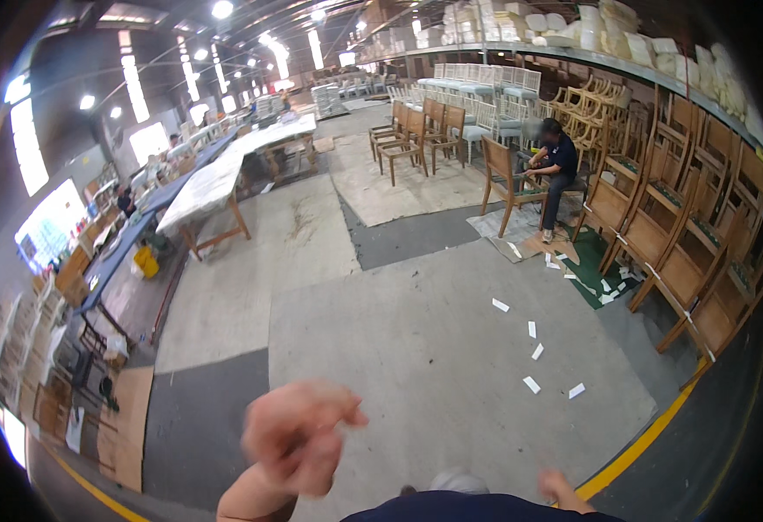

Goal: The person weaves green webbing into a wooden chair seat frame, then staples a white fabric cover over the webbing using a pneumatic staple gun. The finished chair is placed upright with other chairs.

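Observation:
My left hand (303, 438) is raised in front of me at the lower middle, slightly blurred. Its fingers are loosely bent, with a gap between the forefinger and the thumb, and nothing shows in it. Low on the right, my right hand (555, 484) hangs near my dark shirt (486, 507). It is small and smeared, so its fingers cannot be made out. Neither hand touches any furniture. Pale floor sheeting (416, 348) lies beneath them.
At the right, a person (560, 165) sits working on a wooden chair (508, 187). Stacked wooden chair frames (686, 235) line that side. White paper slips (532, 330) are scattered on the floor. Long worktables (207, 183) and a yellow bucket (146, 262) stand at the left, several chairs (412, 135) farther back.

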`<state>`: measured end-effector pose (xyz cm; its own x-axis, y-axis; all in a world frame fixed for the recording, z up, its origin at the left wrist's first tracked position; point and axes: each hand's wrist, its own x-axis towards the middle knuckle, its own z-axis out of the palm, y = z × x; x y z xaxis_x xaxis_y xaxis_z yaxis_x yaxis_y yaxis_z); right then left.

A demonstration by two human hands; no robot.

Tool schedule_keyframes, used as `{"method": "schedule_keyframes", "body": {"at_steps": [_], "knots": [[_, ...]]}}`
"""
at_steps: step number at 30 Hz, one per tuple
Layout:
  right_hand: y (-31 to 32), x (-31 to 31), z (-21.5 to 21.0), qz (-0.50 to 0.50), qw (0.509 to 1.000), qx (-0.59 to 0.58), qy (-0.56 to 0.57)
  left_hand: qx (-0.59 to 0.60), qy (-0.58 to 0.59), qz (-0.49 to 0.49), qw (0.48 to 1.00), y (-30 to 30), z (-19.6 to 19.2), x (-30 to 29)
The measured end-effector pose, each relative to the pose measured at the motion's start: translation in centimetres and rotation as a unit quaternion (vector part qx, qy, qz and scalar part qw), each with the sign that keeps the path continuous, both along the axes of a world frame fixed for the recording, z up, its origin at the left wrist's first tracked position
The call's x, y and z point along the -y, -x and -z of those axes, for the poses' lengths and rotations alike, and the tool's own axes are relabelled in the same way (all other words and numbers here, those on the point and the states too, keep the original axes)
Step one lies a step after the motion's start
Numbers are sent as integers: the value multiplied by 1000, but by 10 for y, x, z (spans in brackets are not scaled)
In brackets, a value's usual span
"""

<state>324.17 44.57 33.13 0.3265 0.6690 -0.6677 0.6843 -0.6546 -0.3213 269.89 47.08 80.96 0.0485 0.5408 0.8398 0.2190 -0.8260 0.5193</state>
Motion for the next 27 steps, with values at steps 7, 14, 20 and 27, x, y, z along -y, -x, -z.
{"method": "schedule_keyframes", "body": {"at_steps": [7, 14, 20, 27], "knots": [[53, -59, -2, 117, 945, -31, 304, -207, 407, -139, 879, 79, 212, -382], [68, -433, -6, 138, 987, -16, 77, -27, 770, -189, 608, 132, 388, -468], [58, -863, -111, 74, 954, -68, -283, 155, 883, -193, 400, 162, 418, -560], [141, -1108, -72, 164, 928, -87, -322, 181, 875, -216, 394, 226, 427, -838]]}}
